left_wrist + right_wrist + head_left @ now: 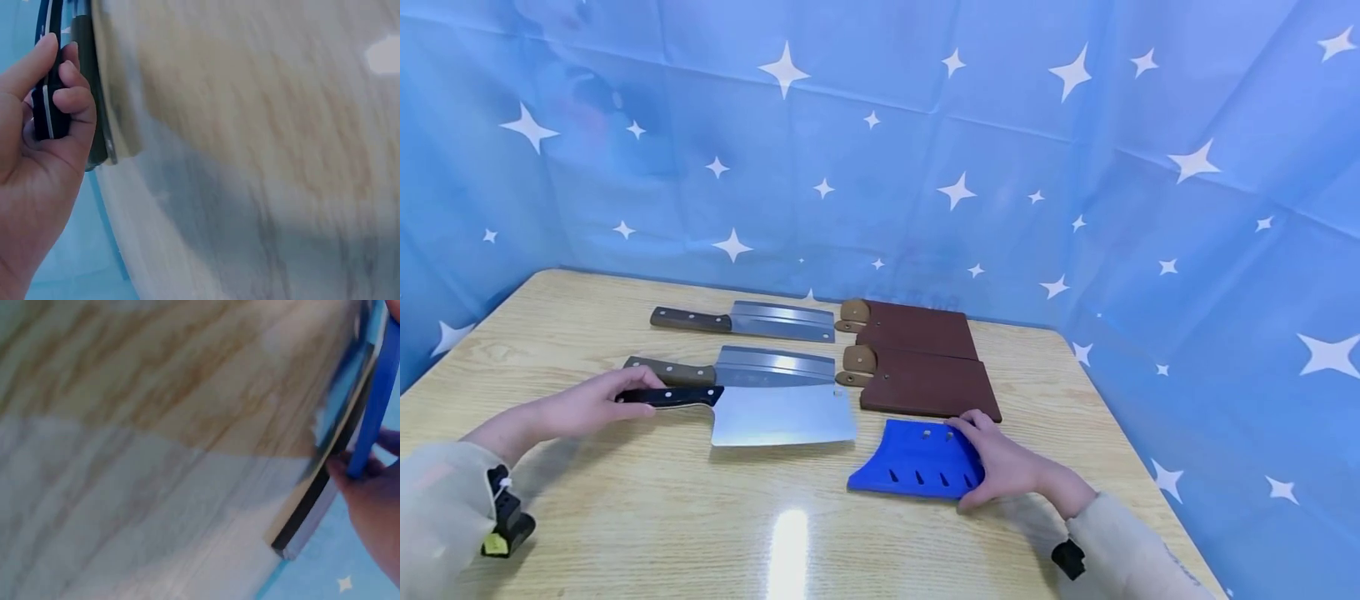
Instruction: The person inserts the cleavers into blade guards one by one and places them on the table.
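Left hand (597,405) grips black-handled steel cleaver (784,417) (probably heavy; handle (681,397) safest); right of it, right hand (1006,462) pinches blue plastic sheath (916,458).

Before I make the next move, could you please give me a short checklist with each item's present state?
1. Black-handled cleaver held by its handle in the left hand: ok.
2. Blue cover held in the right hand: ok.
3. Right hand clear of the cleaver's blade: ok.
4. Blade and blue cover level: not ok; the cover sits lower in the head view.
5. Cleaver clear of the nearer brown-handled knife: cannot tell; they overlap in the head view.
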Tool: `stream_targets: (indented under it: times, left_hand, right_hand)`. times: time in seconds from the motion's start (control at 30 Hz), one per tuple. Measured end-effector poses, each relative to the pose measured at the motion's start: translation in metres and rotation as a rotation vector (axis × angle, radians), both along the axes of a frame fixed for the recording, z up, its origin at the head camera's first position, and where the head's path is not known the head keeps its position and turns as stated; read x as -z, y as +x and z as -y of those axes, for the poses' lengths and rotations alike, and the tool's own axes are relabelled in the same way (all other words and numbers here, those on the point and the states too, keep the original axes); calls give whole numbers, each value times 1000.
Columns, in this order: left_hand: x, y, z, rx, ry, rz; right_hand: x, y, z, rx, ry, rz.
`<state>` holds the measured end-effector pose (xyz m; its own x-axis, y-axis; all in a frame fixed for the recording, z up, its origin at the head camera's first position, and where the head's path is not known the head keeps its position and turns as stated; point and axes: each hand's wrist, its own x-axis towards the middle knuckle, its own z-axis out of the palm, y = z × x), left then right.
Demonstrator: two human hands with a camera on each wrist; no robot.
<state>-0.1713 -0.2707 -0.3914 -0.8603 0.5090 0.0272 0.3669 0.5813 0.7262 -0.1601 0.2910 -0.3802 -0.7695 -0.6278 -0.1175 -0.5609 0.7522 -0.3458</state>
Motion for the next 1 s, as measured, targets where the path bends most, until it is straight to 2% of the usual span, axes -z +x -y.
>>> stream_targets:
  times: [0.17,0.33,0.63,1.0]
  left_hand:
    - [-10,-7,-5,-16,103,24]
    - [-19,-16,-15,-73,135,71]
    - [-25,-20,-23,-99,115,88]
    - [-24,-21,-25,-90,88,69]
  right_hand:
    - [-11,-7,-4,9,-137,118]
    - [-23,-14,-1,-10,-202,115]
    - [-30,-24,6,5,-205,126]
    - [-31,-24,10,20,-205,141]
